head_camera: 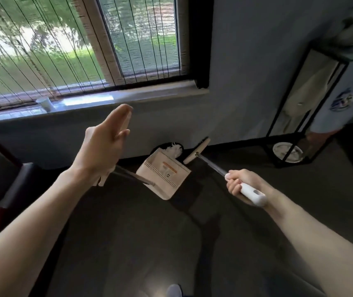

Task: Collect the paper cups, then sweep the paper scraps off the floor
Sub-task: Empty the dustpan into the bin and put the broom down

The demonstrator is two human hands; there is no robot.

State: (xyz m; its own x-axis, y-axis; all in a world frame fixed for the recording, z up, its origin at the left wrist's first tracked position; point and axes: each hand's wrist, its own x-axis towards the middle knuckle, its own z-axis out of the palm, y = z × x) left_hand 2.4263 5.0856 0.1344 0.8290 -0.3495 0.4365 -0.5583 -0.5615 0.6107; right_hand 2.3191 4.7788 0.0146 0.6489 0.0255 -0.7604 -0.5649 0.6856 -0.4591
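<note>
Looking down from my head, my right hand (244, 185) is wrapped tight round the white grip of the broom (212, 165). I hold it low and angled so the broom head (197, 150) reaches the foot of the wall (246, 82). The paper scraps (174, 150) lie there in a white clump on a dark patch.

My left hand (104, 146) is raised with the fingers nearly straight along the beige grip of the dustpan (165, 174). I cannot tell whether my thumb closes round it. The pan sits tilted, its mouth touching the scraps, so I judge it is placed to catch them as the broom pushes in.

What looks like a pale paper cup (44, 103), blurred, stands on the window sill (128, 97), well apart from both hands, so the collecting seems unfinished.

A black-framed stand (327, 97) with a plate (287, 152) at its base crowds the right. A dark seat (4, 168) hems in my left arm. The wall blocks any sweep past the scraps.
</note>
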